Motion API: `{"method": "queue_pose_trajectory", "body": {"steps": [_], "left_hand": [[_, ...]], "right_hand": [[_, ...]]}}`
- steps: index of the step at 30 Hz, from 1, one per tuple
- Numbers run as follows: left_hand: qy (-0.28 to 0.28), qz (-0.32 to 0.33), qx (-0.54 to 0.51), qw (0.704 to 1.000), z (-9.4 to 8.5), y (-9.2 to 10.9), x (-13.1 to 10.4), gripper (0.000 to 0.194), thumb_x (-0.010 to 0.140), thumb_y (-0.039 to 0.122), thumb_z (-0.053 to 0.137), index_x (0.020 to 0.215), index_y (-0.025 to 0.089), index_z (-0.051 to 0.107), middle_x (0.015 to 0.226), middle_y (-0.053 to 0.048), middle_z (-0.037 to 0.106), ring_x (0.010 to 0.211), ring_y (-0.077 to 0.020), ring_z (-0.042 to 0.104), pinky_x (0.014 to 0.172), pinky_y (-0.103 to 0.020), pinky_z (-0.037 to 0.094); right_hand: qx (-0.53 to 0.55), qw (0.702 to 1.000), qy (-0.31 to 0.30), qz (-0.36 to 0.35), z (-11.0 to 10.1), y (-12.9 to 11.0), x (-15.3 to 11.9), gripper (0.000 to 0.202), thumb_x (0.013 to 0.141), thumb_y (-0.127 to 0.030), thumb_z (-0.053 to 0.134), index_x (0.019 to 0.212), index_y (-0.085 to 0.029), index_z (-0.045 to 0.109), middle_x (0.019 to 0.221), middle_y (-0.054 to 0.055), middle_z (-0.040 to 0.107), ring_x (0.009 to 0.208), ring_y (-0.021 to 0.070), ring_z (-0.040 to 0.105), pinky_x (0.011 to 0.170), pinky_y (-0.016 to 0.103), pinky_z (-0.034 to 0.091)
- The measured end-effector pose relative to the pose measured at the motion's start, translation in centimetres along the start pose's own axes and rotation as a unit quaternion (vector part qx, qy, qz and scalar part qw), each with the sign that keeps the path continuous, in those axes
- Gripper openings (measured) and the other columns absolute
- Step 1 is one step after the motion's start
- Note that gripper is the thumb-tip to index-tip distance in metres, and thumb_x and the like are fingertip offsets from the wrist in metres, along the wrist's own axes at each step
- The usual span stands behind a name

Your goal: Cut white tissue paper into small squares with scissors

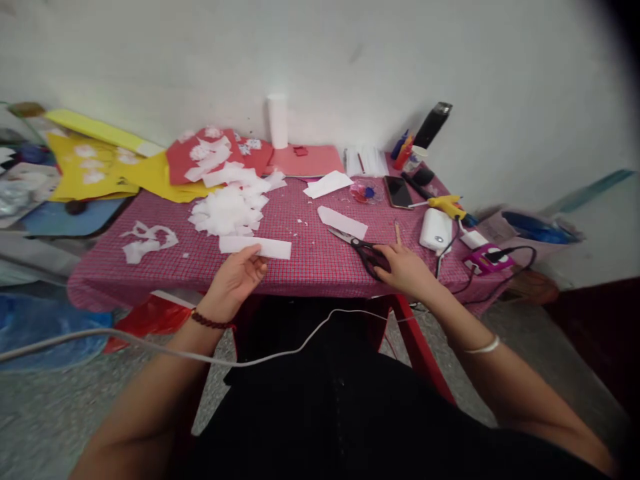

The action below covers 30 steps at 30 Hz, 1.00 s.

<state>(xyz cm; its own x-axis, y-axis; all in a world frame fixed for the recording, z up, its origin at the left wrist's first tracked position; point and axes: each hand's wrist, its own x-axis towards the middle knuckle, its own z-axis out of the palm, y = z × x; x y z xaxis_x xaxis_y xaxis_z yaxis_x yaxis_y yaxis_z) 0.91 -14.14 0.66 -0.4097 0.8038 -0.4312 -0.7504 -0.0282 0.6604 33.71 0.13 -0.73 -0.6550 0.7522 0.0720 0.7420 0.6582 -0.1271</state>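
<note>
My left hand (239, 275) pinches the lower edge of a white paper strip (274, 249) at the table's front edge. To the right, my right hand (404, 268) has its fingers on the black handles of a pair of scissors (367, 255), which lie on the checked cloth with the blades pointing left. Just above the blades is a white paper piece with a pointed end (343, 221), and another folded white piece (327, 185) lies farther back. A heap of cut white paper (230, 210) sits behind the strip.
Curly paper scraps (150, 239) lie at the left of the checked table (300, 272). A phone (399, 192), yellow glue gun (447, 205), white device (435, 229) and purple power strip (487, 260) stand at the right. A pale cable (250, 363) crosses in front of my body.
</note>
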Motion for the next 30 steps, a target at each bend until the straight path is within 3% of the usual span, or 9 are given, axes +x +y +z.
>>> {"method": "queue_pose_trajectory", "body": {"steps": [6, 9, 11, 13, 16, 23, 26, 30], "left_hand": [[0.045, -0.019, -0.046, 0.998, 0.3, 0.4, -0.1, 0.023, 0.085, -0.006, 0.052, 0.074, 0.013, 0.057, 0.06, 0.003, 0.063, 0.048, -0.0063, 0.06, 0.043, -0.013, 0.05], [0.064, -0.016, -0.066, 0.996, 0.4, 0.7, -0.1, 0.027, 0.086, -0.008, 0.049, 0.07, 0.012, 0.056, 0.059, 0.002, 0.062, 0.05, -0.0057, 0.061, 0.05, -0.013, 0.055], [0.071, -0.006, -0.076, 0.995, 0.4, 0.7, 0.0, 0.029, 0.085, -0.009, 0.048, 0.067, 0.012, 0.055, 0.058, 0.002, 0.061, 0.051, -0.0057, 0.061, 0.056, -0.015, 0.058], [0.072, -0.001, -0.077, 0.994, 0.4, 0.5, 0.1, 0.031, 0.085, -0.01, 0.047, 0.065, 0.012, 0.054, 0.058, 0.002, 0.061, 0.054, -0.0062, 0.061, 0.061, -0.017, 0.06], [0.071, -0.001, -0.069, 0.995, 0.4, 0.2, 0.2, 0.032, 0.084, -0.011, 0.046, 0.063, 0.011, 0.055, 0.06, 0.0, 0.061, 0.058, -0.0072, 0.063, 0.066, -0.019, 0.061], [0.037, 0.01, -0.1, 0.994, 0.4, 0.4, 0.0, 0.029, 0.086, -0.008, 0.046, 0.069, 0.013, 0.057, 0.061, 0.001, 0.063, 0.06, -0.0082, 0.065, 0.07, -0.023, 0.063], [0.04, 0.0, -0.088, 0.995, 0.4, 0.7, -0.2, 0.023, 0.089, -0.003, 0.05, 0.077, 0.014, 0.06, 0.066, 0.001, 0.067, 0.056, -0.0083, 0.066, 0.057, -0.018, 0.06], [0.022, -0.023, -0.048, 0.998, 0.3, 0.8, -0.5, 0.018, 0.09, 0.001, 0.052, 0.083, 0.015, 0.06, 0.067, 0.001, 0.069, 0.05, -0.0094, 0.065, 0.039, -0.014, 0.05]], "right_hand": [[-0.031, 0.999, -0.011, -0.036, 0.4, 0.3, 1.4, 0.052, 0.083, -0.028, 0.059, 0.133, -0.014, 0.056, 0.112, 0.017, 0.065, 0.109, 0.0348, 0.062, 0.095, 0.048, 0.047], [0.041, 0.999, -0.019, -0.03, 0.0, 0.7, 1.4, 0.049, 0.081, -0.023, 0.06, 0.129, -0.015, 0.058, 0.113, 0.014, 0.067, 0.107, 0.0319, 0.063, 0.096, 0.046, 0.047], [0.152, 0.987, -0.048, -0.024, -0.4, 0.4, 0.7, 0.049, 0.083, -0.027, 0.06, 0.131, -0.017, 0.056, 0.11, 0.011, 0.068, 0.101, 0.0276, 0.065, 0.091, 0.042, 0.05], [0.3, 0.948, -0.102, -0.027, -0.8, -0.6, -0.2, 0.055, 0.086, -0.034, 0.062, 0.138, -0.019, 0.05, 0.111, 0.009, 0.067, 0.094, 0.0228, 0.065, 0.085, 0.037, 0.052], [0.472, 0.863, -0.177, -0.041, -1.0, -3.0, -1.3, 0.064, 0.085, -0.042, 0.068, 0.141, -0.02, 0.046, 0.111, 0.007, 0.064, 0.092, 0.0185, 0.062, 0.079, 0.031, 0.051], [0.661, 0.703, -0.241, -0.104, 0.3, -6.6, -2.1, 0.063, 0.088, -0.049, 0.066, 0.138, -0.016, 0.047, 0.096, 0.005, 0.061, 0.086, 0.0137, 0.058, 0.078, 0.027, 0.046], [0.694, 0.655, -0.257, -0.151, 0.8, -7.1, -2.4, 0.058, 0.092, -0.054, 0.059, 0.133, -0.014, 0.049, 0.095, 0.006, 0.061, 0.084, 0.0139, 0.058, 0.076, 0.027, 0.046], [0.709, 0.629, -0.273, -0.167, 1.1, -7.5, -2.7, 0.056, 0.093, -0.054, 0.058, 0.13, -0.014, 0.05, 0.094, 0.006, 0.06, 0.083, 0.0142, 0.058, 0.076, 0.029, 0.047]]}}
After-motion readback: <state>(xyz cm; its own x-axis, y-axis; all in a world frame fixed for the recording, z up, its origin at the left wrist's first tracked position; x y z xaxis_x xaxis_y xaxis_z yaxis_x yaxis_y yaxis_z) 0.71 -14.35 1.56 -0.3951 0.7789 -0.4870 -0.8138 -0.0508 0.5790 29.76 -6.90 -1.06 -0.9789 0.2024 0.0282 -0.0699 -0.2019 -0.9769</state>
